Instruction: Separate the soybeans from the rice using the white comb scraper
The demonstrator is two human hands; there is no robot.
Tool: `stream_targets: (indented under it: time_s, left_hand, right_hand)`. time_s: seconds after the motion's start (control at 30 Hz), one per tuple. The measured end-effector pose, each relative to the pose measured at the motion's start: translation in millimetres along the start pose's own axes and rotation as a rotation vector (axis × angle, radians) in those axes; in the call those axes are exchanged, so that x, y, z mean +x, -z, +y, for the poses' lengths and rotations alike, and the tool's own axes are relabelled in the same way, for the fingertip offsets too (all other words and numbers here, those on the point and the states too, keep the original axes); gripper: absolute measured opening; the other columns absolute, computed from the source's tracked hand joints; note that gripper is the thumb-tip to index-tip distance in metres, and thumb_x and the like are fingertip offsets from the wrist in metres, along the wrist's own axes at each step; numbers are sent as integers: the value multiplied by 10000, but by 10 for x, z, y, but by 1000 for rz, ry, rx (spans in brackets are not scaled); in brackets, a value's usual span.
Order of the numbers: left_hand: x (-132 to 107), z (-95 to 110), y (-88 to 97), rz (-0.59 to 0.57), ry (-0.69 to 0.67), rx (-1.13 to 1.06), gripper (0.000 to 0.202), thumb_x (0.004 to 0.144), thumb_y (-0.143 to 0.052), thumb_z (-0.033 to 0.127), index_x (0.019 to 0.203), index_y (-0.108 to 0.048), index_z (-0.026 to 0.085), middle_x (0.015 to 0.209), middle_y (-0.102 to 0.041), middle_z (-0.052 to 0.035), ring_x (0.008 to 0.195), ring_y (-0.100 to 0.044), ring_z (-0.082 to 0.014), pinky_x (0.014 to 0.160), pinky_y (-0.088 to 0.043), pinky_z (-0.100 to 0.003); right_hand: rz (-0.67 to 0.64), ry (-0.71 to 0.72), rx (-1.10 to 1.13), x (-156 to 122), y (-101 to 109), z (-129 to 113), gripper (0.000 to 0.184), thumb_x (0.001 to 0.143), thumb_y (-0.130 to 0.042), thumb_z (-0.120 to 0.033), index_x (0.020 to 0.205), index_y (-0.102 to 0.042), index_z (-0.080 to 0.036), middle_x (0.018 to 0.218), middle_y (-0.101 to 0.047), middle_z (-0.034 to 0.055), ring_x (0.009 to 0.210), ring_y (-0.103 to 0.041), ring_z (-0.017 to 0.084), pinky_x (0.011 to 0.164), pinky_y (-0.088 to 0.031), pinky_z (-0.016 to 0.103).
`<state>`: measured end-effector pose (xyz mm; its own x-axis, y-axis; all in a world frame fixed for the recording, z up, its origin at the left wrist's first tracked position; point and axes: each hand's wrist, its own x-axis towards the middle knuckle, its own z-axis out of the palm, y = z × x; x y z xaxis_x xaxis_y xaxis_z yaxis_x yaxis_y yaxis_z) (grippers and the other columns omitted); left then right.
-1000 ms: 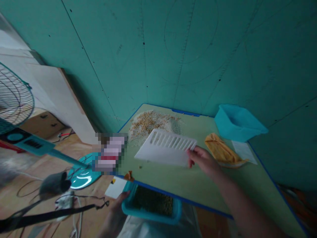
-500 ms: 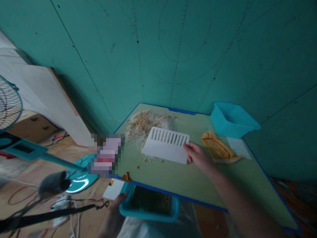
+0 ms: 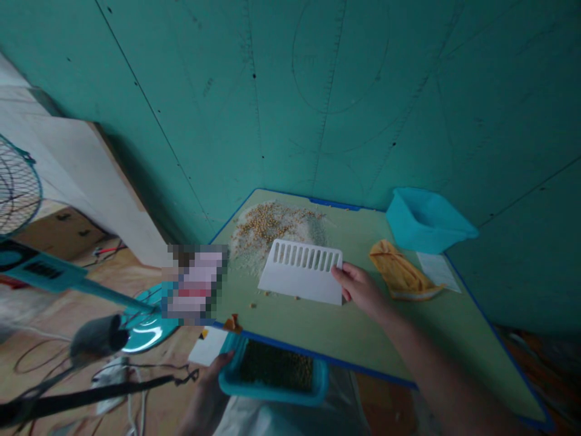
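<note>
Wallboard [image 3: 218, 127], green and pencilled with arcs, fills most of the upper frame from where I stand. Below it a pale table [image 3: 363, 339] edged in blue spreads across the centre and lower right. A turquoise fan [image 3: 40, 266] leans in at the left edge.

At the lower centre, a turquoise tub [image 3: 272, 393] with dark contents and some tan grains sits under the table's near edge; another, the far tub [image 3: 429, 239], is on the table's far right corner. Towards the table's far left corner lies a heap [image 3: 267, 225] of tan grains over a paler, finer material.

In front of that heap, mid-frame, is a white slotted scraper [image 3: 299, 281], its slots uppermost. Whether its lower edge touches the table, I can't tell. A yellow cloth [image 3: 406, 275] lies right of it.

The right hand [image 3: 363, 290] pinches the scraper's right end between thumb and fingers. The left hand [image 3: 215, 372] has its thumb over the tub's left rim, the other fingers hidden. I'd judge this as scraper work near the heap; the next move calls for a firm pinch, a level edge and a steady tub. Smallest are a few stray grains [image 3: 252, 306] left of the scraper's lower edge.
</note>
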<state>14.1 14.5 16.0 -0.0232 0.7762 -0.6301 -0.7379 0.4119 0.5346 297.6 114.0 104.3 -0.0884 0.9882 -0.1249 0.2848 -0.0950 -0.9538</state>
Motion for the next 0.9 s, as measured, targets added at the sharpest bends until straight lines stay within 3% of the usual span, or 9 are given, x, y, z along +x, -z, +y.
stream_targets:
  time_s: [0.2, 0.6, 0.77, 0.9]
  left_hand:
    - [2, 1, -6, -4, -32, -3, 644, 657, -643, 146, 1259, -421, 206, 905, -731, -18, 861, -634, -297, 789, -480, -390]
    - [-69, 17, -131, -41, -26, -24, 524, 637, -640, 144, 1148, -562, 230, 975, -712, -30, 902, -615, -323, 794, -486, -406]
    - [-21, -5, -75, 31, -95, 15, 654, 609, -670, 141, 1222, -478, 256, 983, -710, -14, 858, -636, -282, 767, -495, -352]
    - [6, -17, -30, 46, -37, 18, 690, 617, -675, 155, 1259, -429, 225, 959, -717, -32, 846, -639, -299, 761, -502, -376]
  right_hand:
    - [-25, 6, -23, -13, -15, 15, 322, 767, -438, -488, 714, -486, -174, 399, -328, -89, 343, -300, 59, 359, -232, 196]
    - [-85, 8, 8, -55, -68, 18, 325, 776, -429, -485, 747, -498, -168, 397, -322, -98, 327, -292, 52, 344, -213, 191]
    - [-96, 6, 36, -49, -81, 45, 347, 763, -438, -504, 767, -507, -164, 426, -335, -93, 333, -303, 51, 338, -217, 188]
    - [-108, 10, 37, -48, -94, 51, 353, 764, -439, -507, 781, -519, -163, 445, -344, -89, 337, -302, 48, 334, -219, 186]
